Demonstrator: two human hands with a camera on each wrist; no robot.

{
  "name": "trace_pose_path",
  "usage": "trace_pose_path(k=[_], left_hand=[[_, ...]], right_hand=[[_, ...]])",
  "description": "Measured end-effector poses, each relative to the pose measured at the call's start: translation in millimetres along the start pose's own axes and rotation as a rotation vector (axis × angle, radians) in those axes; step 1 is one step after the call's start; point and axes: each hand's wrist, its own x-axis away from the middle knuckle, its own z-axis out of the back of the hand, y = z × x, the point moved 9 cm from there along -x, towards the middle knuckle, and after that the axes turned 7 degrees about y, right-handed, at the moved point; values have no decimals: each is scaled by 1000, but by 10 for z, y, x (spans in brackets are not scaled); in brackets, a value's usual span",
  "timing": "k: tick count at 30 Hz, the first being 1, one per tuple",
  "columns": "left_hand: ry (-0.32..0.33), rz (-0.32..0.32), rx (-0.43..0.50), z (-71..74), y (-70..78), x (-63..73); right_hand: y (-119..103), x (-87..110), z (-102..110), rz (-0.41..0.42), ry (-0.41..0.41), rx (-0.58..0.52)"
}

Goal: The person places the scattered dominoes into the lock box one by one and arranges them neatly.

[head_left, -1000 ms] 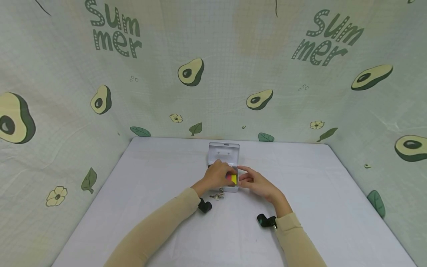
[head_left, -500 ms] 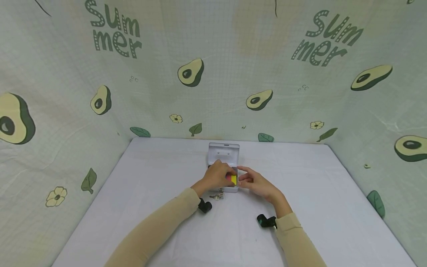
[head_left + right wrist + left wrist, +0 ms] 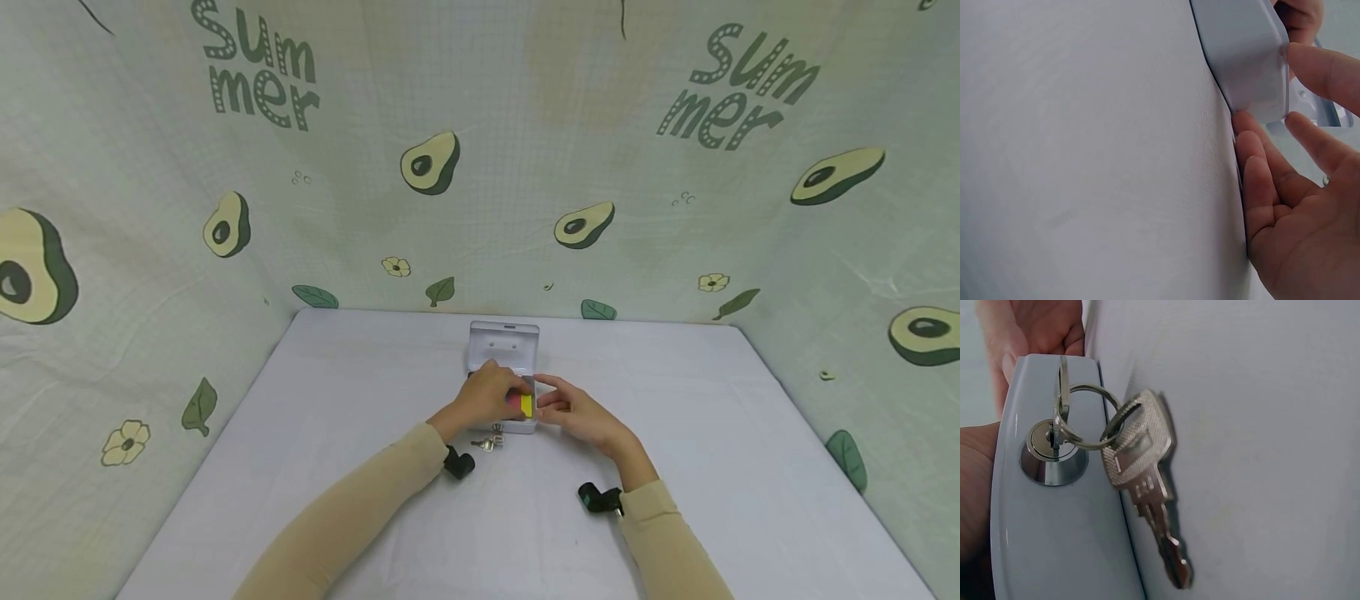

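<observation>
A small pale metal lockable box (image 3: 521,427) stands with its lid (image 3: 503,346) raised at the back. My left hand (image 3: 491,393) reaches into it from the left, thumb and fingers around a pink and yellow item (image 3: 527,406), whose kind is unclear. The hand hides most of the inside. My right hand (image 3: 585,414) is at the box's right end. In the right wrist view its thumb (image 3: 1322,69) and index fingertip touch the rim, while the other fingers lie low by the side wall. One key sits in the front lock (image 3: 1054,453); a second key (image 3: 1141,450) hangs from the same ring.
A white cloth (image 3: 420,533) covers the table. Behind and at both sides rises an avocado-print curtain (image 3: 495,250). Black wrist cameras, one below the left wrist (image 3: 459,463) and one by the right sleeve (image 3: 597,498), stick out over the table.
The pink and yellow item has settled slightly lower in the box and lies straighter. Both hands stay almost in place.
</observation>
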Motion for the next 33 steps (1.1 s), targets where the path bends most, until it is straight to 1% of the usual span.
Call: trace_pose_path(k=[7, 14, 20, 24, 27, 33], left_hand=[[-4, 6, 32, 29, -23, 25], [14, 7, 69, 143, -63, 97], [37, 4, 74, 237, -140, 157], [48, 26, 96, 305, -212, 200], [55, 61, 121, 364, -268, 236], [87, 109, 147, 478, -389, 308]], right_hand=[[0, 5, 5, -8, 1, -1], [-5, 0, -3, -5, 4, 0], [-2, 2, -3, -7, 4, -7], [11, -3, -2, -12, 9, 3], [25, -8, -1, -16, 13, 9], [31, -15, 5, -23, 20, 8]])
